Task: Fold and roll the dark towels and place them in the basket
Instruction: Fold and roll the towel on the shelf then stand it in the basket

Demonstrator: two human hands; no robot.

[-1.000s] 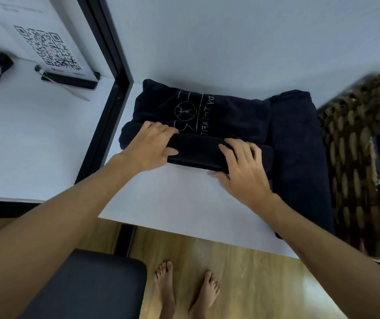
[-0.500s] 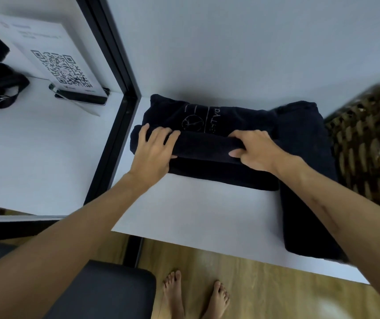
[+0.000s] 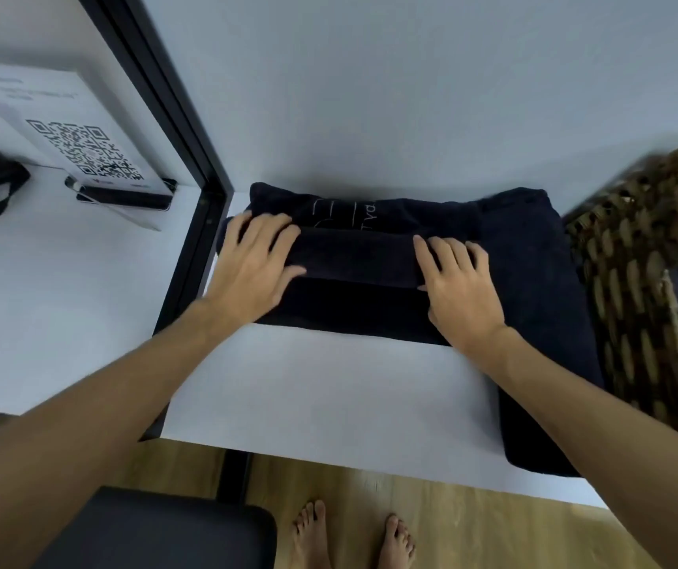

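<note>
We are observing a white table (image 3: 329, 396) standing against a pale wall, with a second white surface (image 3: 62, 289) lying to its left beyond a black frame post (image 3: 189, 256). A woven wicker basket (image 3: 636, 289) is sitting at the table's right end, and something dark is showing inside it. A dark towel (image 3: 534, 289) is lying flat across the back of the table, touching the basket side, with pale printed lettering facing up near the wall. A partly rolled dark towel (image 3: 357, 260) is lying on top of it. We are noting the left hand (image 3: 251, 269) pressing on the roll's left end with fingers spread and straight, and the right hand (image 3: 460, 289) pressing on its right end likewise. A QR-code sign (image 3: 78, 145) is standing on the left surface.
</note>
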